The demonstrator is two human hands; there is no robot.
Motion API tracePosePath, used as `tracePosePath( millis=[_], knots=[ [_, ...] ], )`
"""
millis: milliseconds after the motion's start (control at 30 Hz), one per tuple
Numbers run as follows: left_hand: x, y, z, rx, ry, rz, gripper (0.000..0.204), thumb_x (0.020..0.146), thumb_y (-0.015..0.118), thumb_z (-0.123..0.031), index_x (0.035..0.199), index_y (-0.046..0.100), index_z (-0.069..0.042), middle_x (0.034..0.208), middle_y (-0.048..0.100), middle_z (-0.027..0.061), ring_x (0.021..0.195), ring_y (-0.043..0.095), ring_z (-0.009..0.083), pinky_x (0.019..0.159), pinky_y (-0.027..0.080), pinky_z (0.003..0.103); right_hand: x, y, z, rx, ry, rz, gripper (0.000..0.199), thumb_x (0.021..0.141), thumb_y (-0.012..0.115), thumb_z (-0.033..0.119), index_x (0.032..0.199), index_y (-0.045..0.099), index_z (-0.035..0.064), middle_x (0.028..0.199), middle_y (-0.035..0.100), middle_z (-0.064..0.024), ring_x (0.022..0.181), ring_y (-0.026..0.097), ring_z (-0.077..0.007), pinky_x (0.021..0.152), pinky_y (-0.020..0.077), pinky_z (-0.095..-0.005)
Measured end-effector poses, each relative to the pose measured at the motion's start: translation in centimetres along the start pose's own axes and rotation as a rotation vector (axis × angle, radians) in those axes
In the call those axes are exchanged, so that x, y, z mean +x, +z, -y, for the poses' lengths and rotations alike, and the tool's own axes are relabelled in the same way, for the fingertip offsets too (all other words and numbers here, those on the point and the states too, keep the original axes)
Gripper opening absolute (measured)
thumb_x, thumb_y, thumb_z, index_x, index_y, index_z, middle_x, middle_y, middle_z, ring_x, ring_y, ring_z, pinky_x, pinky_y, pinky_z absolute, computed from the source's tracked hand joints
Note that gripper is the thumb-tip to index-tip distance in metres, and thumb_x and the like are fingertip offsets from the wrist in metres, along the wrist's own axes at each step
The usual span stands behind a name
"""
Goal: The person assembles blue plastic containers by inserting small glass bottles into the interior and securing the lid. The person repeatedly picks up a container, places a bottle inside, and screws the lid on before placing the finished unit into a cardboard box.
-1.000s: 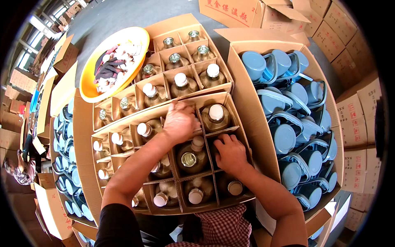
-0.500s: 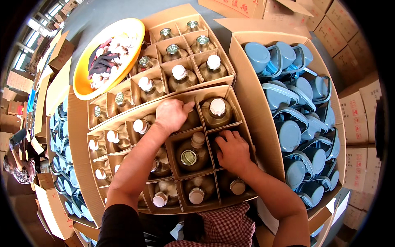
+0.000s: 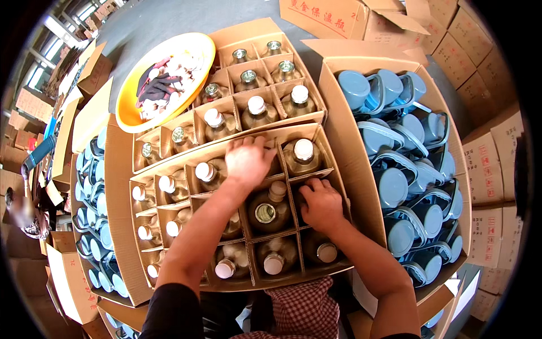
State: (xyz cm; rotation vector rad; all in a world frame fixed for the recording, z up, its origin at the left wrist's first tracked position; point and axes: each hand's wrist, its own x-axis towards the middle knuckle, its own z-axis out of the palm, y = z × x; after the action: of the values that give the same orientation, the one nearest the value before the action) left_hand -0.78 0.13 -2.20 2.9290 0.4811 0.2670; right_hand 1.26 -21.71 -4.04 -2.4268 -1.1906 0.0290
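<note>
A cardboard box with dividers (image 3: 333,169) holds brown glass bottles, most with white stoppers (image 3: 304,148). My left hand (image 3: 247,162) lies palm down over a bottle in the middle cell of the far row, its fingers curled around the top, which is hidden. The fingers of my right hand (image 3: 320,204) are closed over the bottle in the right cell of the middle row. Between my hands stands one bottle with an open mouth (image 3: 265,213), and a beige stopper (image 3: 277,190) lies by its neck.
A second divided box of bottles (image 3: 265,45) stands behind. A yellow basin (image 3: 127,110) with stoppers and dark gloves sits at far left. Boxes of blue-grey cups (image 3: 395,186) flank right and left (image 3: 93,237). Closed cartons surround.
My left hand has shifted slightly and stays over the same far-row cell. My right hand stays on its bottle. The view has tilted a little.
</note>
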Motion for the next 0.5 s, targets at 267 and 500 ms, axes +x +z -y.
tracePosePath(
  millis=[267, 500],
  knots=[
    [-9.2, 1.7, -3.8, -0.108, 0.058, 0.108, 0.038, 0.069, 0.072, -0.022, 0.104, 0.060, -0.011, 0.086, 0.063, 0.0127, 0.083, 0.061, 0.0331, 0.076, 0.048, 0.045, -0.6, 0.5, 0.0, 0.007, 0.012, -0.009, 0.025, 0.062, 0.066, 0.009, 0.086, 0.061, 0.0072, 0.098, 0.058, -0.0118, 0.090, 0.057, -0.0325, 0.074, 0.0506, -0.0417],
    [-9.3, 0.6, -2.6, -0.501, 0.056, -0.111, 0.039, 0.076, 0.069, -0.018, 0.113, 0.059, -0.014, 0.089, 0.066, 0.0120, 0.085, 0.061, 0.0321, 0.074, 0.049, 0.041, -0.6, 0.7, -0.5, 0.001, -0.025, -0.042, 0.021, 0.061, 0.066, 0.008, 0.080, 0.058, 0.0054, 0.092, 0.056, -0.0142, 0.088, 0.058, -0.0336, 0.074, 0.0507, -0.0421]
  ],
)
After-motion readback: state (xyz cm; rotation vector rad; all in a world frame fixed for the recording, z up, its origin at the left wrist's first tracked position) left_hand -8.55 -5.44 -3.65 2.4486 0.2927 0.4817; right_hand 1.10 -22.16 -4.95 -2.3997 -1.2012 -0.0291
